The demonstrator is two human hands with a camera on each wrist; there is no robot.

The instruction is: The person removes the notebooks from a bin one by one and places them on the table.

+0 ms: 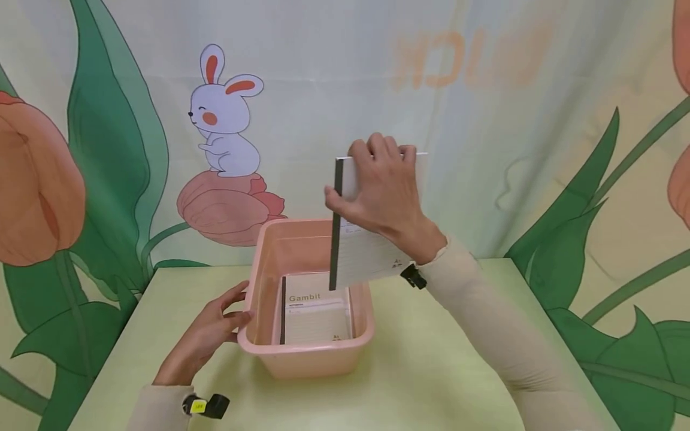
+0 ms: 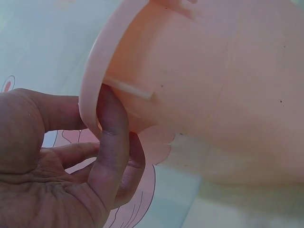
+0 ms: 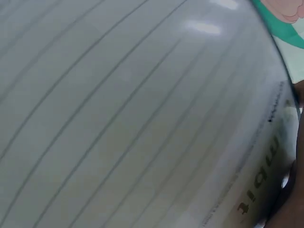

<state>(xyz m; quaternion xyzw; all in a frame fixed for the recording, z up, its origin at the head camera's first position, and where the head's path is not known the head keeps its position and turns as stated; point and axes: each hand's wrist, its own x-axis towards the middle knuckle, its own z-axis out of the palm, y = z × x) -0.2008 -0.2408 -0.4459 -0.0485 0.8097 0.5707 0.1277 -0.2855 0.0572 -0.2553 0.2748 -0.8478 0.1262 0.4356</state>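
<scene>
A pink plastic basin (image 1: 309,362) stands on the table, and inside it lies a notebook (image 1: 315,317) marked "Gambit" with a dark spine. My left hand (image 1: 210,329) pinches the basin's left rim; in the left wrist view the fingers of that hand (image 2: 66,166) curl around the basin's lip (image 2: 90,95). Above the right part of the basin, my right hand (image 1: 385,194) grips a second, similar notebook (image 1: 363,257) by its upper part and holds it upright. The ruled cover of this held notebook (image 3: 118,118) fills most of the right wrist view.
The pale green table (image 1: 431,359) extends around the basin on both sides and in front. Behind it hangs a curtain (image 1: 323,90) printed with tulips and a white rabbit. Black wrist cameras sit on both sleeves.
</scene>
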